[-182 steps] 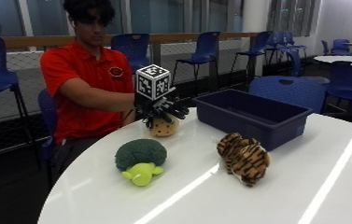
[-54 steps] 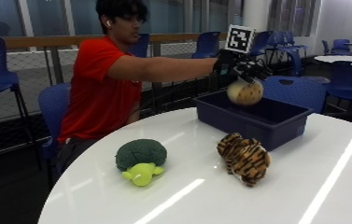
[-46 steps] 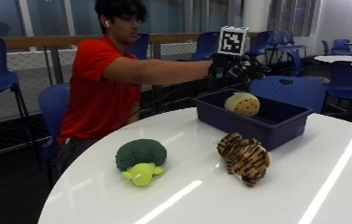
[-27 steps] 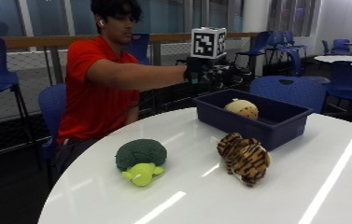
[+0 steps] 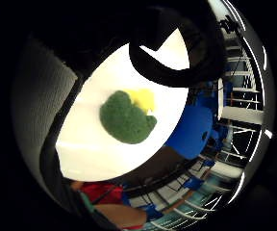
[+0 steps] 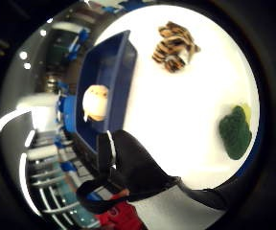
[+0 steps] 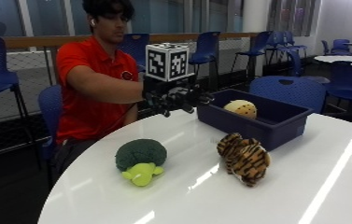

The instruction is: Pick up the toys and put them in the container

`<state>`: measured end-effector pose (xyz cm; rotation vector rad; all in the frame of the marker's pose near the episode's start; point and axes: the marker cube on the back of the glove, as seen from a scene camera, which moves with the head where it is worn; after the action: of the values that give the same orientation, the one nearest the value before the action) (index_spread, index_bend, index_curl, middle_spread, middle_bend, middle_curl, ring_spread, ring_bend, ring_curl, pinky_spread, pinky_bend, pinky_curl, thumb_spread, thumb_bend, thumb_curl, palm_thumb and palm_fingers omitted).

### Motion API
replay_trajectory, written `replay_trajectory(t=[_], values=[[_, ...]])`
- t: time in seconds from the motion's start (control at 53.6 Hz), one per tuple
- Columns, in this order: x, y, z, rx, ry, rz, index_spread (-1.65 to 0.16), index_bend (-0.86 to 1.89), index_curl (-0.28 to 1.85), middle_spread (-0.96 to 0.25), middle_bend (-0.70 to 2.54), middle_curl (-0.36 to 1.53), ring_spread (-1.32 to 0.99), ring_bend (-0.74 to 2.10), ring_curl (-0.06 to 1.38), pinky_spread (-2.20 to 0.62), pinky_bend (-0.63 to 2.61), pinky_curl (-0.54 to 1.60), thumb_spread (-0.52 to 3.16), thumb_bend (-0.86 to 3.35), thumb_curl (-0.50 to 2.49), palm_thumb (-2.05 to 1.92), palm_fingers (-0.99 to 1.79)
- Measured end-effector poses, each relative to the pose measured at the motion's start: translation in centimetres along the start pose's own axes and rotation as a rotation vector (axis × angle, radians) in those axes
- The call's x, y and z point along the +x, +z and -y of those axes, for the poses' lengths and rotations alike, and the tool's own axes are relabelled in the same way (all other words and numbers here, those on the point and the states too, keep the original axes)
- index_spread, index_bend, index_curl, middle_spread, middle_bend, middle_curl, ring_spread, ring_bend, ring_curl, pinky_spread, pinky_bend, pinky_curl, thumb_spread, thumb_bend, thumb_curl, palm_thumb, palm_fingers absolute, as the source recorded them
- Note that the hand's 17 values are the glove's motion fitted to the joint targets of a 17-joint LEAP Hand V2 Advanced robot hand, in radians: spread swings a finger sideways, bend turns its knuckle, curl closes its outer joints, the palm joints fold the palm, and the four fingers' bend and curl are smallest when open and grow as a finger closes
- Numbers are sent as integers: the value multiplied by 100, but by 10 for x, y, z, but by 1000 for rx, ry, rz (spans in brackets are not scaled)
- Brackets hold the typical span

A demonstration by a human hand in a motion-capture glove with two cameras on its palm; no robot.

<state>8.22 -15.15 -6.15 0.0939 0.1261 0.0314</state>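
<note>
Table (image 7: 325,186) glossy white; container (image 7: 269,122) smooth blue plastic; turtle (image 7: 139,158), tiger (image 7: 245,157) fuzzy plush.

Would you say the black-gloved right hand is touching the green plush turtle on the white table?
Apart. In the outside view the right hand hovers near the blue bin, with bare white table between it and the green plush turtle.

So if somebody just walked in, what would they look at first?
Probably the black gloved hand held open in the air over the white table, between the person and the blue container. Next come the toys: a round tan one already in the container, a striped tiger lying on the table just in front of it, and a green turtle nearer the person.
</note>
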Motion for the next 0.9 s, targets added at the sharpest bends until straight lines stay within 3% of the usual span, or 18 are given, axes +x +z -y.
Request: replay_trajectory(t=[0.56,0.896], values=[[98,65,-23,-95,140,-18,-33,12,21,-5,11,22,4,16,25,14,108,34,96,-9,20,-11,-23],[117,87,-28,-139,164,28,-33,12,20,-4,11,19,5,16,23,14,116,36,95,-8,19,-10,-24]])
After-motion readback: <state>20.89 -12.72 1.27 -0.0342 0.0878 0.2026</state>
